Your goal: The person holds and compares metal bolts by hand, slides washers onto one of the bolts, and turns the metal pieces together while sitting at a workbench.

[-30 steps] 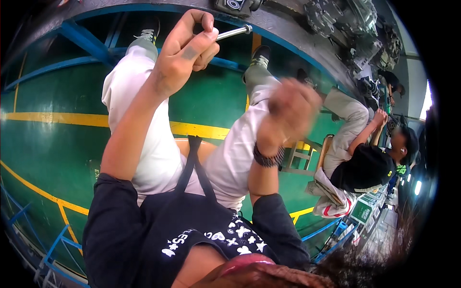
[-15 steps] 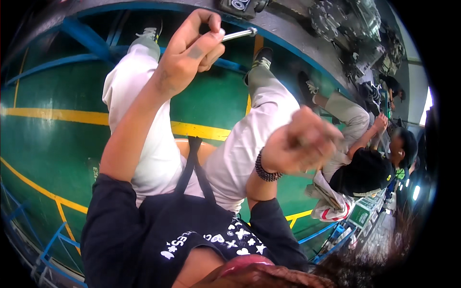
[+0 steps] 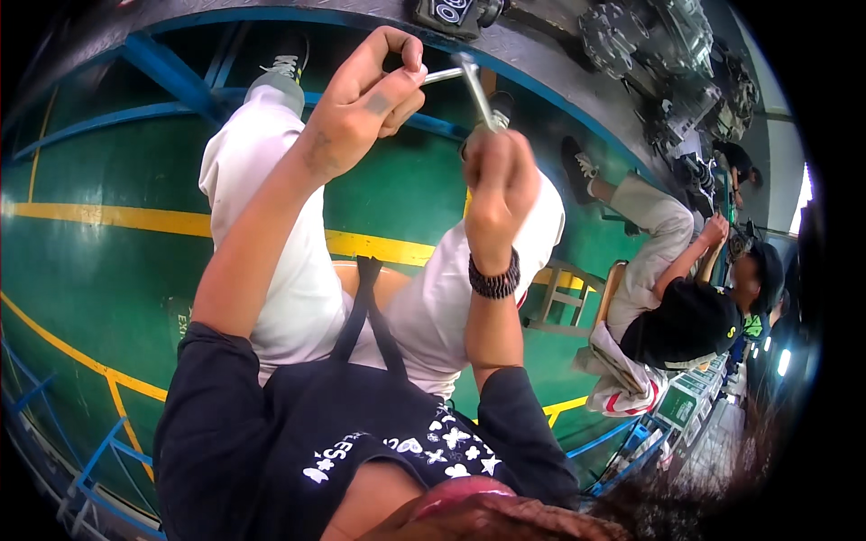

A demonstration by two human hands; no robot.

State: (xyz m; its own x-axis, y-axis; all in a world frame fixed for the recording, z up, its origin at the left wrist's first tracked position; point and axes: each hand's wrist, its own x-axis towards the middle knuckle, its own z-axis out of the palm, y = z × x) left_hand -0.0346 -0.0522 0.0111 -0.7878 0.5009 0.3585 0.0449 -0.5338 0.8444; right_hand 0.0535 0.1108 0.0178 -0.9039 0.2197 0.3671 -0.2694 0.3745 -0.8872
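Note:
My left hand [image 3: 374, 99] is closed, pinching a slim silvery metal rod [image 3: 444, 74] between thumb and finger, out over the bench's near edge. My right hand [image 3: 499, 185] is a fist with a bead bracelet at the wrist. From it sticks a second, thicker silvery metal bar [image 3: 479, 96], smeared by motion, whose kind I cannot make out. The bar's upper end overlaps the far end of the rod, so the two form an angle. Whether they are joined or just touching, I cannot tell.
A metal-topped bench [image 3: 361, 16] with a blue frame runs along the far side. A dark part [image 3: 456, 13] lies on it, and grey metal castings [image 3: 649, 54] crowd its right end. A co-worker [image 3: 686, 316] sits to the right, near a stool [image 3: 566, 298].
My right hand has moved up and left, from over my right knee to beside my left hand, and its metal bar now shows. My left hand has stayed nearly still, gripping the rod.

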